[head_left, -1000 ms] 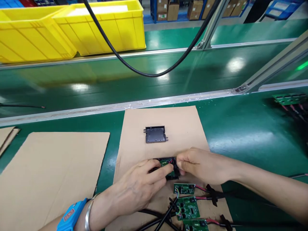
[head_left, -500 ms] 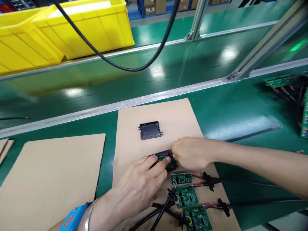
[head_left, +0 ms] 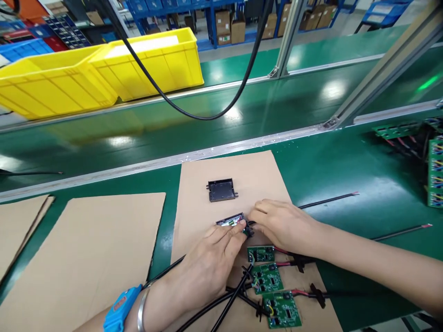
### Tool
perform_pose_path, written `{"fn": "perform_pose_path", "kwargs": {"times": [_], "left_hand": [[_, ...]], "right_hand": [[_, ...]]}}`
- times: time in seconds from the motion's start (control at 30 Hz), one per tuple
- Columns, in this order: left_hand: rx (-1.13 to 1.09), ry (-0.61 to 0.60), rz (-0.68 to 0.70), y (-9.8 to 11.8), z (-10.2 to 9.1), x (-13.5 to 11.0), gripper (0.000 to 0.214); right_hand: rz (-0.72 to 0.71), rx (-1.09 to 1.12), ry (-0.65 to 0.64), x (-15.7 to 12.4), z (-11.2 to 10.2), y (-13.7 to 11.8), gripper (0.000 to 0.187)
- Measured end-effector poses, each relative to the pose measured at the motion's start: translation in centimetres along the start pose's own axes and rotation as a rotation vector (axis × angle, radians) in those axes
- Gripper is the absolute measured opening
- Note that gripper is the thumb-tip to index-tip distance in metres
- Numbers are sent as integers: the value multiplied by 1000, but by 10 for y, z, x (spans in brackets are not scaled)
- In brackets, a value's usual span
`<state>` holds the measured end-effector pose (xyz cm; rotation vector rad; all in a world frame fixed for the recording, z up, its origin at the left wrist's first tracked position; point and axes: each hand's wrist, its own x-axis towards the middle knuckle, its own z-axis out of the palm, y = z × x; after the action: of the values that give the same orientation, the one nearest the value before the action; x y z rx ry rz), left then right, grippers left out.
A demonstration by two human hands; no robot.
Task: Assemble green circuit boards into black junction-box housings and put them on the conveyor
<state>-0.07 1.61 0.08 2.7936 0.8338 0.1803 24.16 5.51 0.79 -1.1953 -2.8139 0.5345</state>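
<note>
My left hand [head_left: 219, 256] is closed over a small black plastic housing [head_left: 249, 230], its fingers pressed on the near side. Inside the housing lies a green circuit board [head_left: 226, 222], partly hidden by those fingers. At the housing's right end, my right hand [head_left: 282, 223] pinches a black cable [head_left: 252, 222] where it comes out; the fingertips are partly hidden. An open black housing half [head_left: 222, 190] lies just beyond on the cardboard sheet [head_left: 194, 207]. Nearer me sit a small circuit board [head_left: 261, 253], a middle board [head_left: 266, 278] and a larger board [head_left: 283, 310], with cables attached.
Another cardboard sheet [head_left: 114, 240] lies to the left. Yellow bins [head_left: 152, 64] stand beyond the metal rail [head_left: 221, 151]. A thick black cable [head_left: 207, 117] hangs in a loop overhead. Several wired circuit boards [head_left: 435, 173] are stacked at the far right.
The view has tilted up slightly. My right hand has loosened from a tight fist into a flatter pinch, and the cable now shows at the housing's end. My left hand stays on the housing.
</note>
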Motion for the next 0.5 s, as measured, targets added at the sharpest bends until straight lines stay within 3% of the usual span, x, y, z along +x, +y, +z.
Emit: {"fn": "perform_pose_path", "kwargs": {"times": [0.13,0.27,0.5], "left_hand": [[159,18,-42,9,-1,3,48],[353,23,18,16,-8,8,43],[336,-30,16,13,-7,11,45]], "right_hand": [[-97,-57,72,1,13,2,23],[-188,-66,142,-1,19,6,26],[-268,-58,234,-2,29,13,31]]}}
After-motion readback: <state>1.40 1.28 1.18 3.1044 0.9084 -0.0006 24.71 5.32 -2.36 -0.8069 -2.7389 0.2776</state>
